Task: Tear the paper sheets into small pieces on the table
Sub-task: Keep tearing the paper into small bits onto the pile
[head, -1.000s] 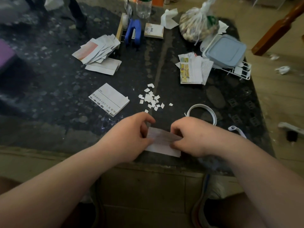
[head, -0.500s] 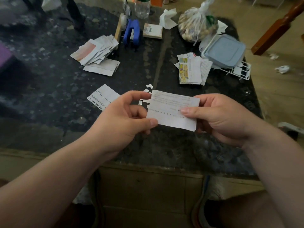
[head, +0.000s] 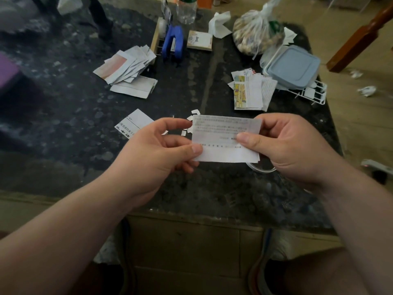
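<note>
I hold a white printed paper sheet (head: 223, 138) flat in the air above the dark stone table (head: 63, 124). My left hand (head: 157, 154) pinches its left edge between thumb and fingers. My right hand (head: 285, 145) pinches its right edge, thumb on top. A few small torn pieces (head: 194, 112) peek out behind the sheet on the table. Another printed sheet (head: 134, 122) lies flat just left of my left hand.
A fanned paper stack (head: 127, 67) lies at back left, a second stack (head: 251, 92) at right. A blue stapler (head: 173, 42), notepad (head: 200, 40), tied plastic bag (head: 258, 36), grey lidded box (head: 292, 68) on a white rack and a bottle (head: 187, 9) crowd the back.
Both hands lifted the sheet off the table's near edge and raised it away from me. It now stands unfolded and faces me, covering the torn pieces.
</note>
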The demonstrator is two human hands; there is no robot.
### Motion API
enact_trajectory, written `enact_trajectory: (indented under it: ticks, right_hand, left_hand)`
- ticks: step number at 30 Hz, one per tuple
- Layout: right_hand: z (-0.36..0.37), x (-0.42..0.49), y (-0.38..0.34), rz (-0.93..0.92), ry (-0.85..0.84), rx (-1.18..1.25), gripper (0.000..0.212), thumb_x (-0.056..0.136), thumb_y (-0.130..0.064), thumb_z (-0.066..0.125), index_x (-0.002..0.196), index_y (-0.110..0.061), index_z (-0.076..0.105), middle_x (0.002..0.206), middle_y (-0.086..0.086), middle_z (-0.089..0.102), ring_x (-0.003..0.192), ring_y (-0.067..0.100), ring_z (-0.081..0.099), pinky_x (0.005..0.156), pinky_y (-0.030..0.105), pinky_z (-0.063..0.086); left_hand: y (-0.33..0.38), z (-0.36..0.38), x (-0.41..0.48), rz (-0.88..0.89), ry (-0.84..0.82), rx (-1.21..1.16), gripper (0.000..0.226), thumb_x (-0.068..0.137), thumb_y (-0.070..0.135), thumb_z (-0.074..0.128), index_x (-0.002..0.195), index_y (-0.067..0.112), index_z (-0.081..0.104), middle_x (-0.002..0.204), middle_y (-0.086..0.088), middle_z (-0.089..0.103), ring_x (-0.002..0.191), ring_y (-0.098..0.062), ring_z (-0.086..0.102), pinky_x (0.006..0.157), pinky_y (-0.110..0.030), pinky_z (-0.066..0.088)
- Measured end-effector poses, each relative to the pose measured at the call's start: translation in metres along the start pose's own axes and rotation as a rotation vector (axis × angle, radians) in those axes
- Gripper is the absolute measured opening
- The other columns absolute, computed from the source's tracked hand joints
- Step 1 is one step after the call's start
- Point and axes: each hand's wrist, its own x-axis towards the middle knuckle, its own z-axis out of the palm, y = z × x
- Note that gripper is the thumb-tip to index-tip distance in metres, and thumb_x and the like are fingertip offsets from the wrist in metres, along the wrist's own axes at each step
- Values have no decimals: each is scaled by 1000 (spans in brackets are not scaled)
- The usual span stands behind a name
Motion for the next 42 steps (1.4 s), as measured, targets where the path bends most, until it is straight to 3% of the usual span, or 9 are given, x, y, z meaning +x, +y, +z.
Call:
enact_trajectory:
  ticks: [8, 13, 16, 24, 28, 32, 35, 38, 42]
  right_hand:
    - [7, -2, -4, 79, 25, 192, 12, 92, -5, 65, 100, -7, 74, 100, 6, 79, 94, 18, 76, 73, 22, 60]
    - [23, -3, 2, 152, 72, 336, 15, 93, -12, 65, 99, -1, 72, 79, 8, 74, 63, 13, 62, 55, 24, 47]
    - [31, -5, 4, 164, 102, 365, 13, 95, -14, 64, 91, -7, 75, 72, 8, 71, 61, 14, 58, 54, 25, 45]
    - [39, -2, 7, 176, 291, 377, 21, 98, -17, 64, 81, -14, 76, 74, 5, 72, 64, 14, 58, 57, 30, 44]
    - [36, -4, 4, 165, 324, 377, 18, 99, -15, 64, 85, -11, 73, 80, 3, 76, 64, 12, 58, 57, 28, 44]
    - [32, -2, 2, 120, 251, 385, 30, 97, -8, 60, 70, -14, 68, 76, 3, 75, 63, 12, 61, 55, 26, 44]
    - [22, -4, -4, 113, 68, 442, 28, 80, -3, 60, 55, -11, 52, 56, 5, 56, 53, 13, 55, 50, 25, 40]
    - [14, -7, -8, 175, -135, 374, 16, 71, -5, 56, 61, -7, 44, 64, 13, 47, 61, 25, 53, 56, 32, 35]
    - [14, -7, -7, 205, -228, 334, 11, 73, -3, 59, 69, -7, 49, 70, 13, 60, 68, 23, 66, 58, 28, 47]
  left_hand:
    - [-3, 1, 1, 46, 11, 111, 58, 69, 11, 79, 124, 14, 58, 81, -13, 75, 65, -19, 68, 59, -23, 53]
    - [-7, 3, 1, 75, 145, 38, 49, 81, 4, 78, 124, 17, 58, 73, -5, 73, 62, -15, 66, 60, -23, 52]
    - [-8, 4, 1, 75, 182, 13, 50, 83, 3, 78, 126, 17, 54, 71, -5, 71, 61, -15, 65, 59, -21, 52]
    - [-6, 8, -3, 6, 42, -145, 78, 64, 15, 82, 135, 16, 51, 106, -22, 75, 75, -21, 68, 69, -32, 55]
    - [-4, 10, -5, -8, -25, -205, 71, 67, 5, 77, 133, 9, 53, 93, -19, 73, 66, -17, 65, 61, -25, 56]
    - [-1, 8, -5, -11, -2, -233, 52, 79, 17, 82, 124, 8, 58, 85, -13, 74, 66, -19, 64, 60, -26, 57]
    - [5, 4, -3, 36, 38, -218, 46, 78, 23, 82, 117, 8, 61, 87, -14, 75, 69, -22, 65, 62, -29, 57]
    - [9, 3, -5, 75, -1, -104, 47, 70, 13, 76, 114, 7, 61, 83, -14, 75, 65, -20, 66, 61, -27, 57]
    - [6, 7, -10, 92, -80, -2, 44, 66, 5, 76, 108, 6, 62, 72, -14, 71, 61, -20, 66, 59, -24, 55]
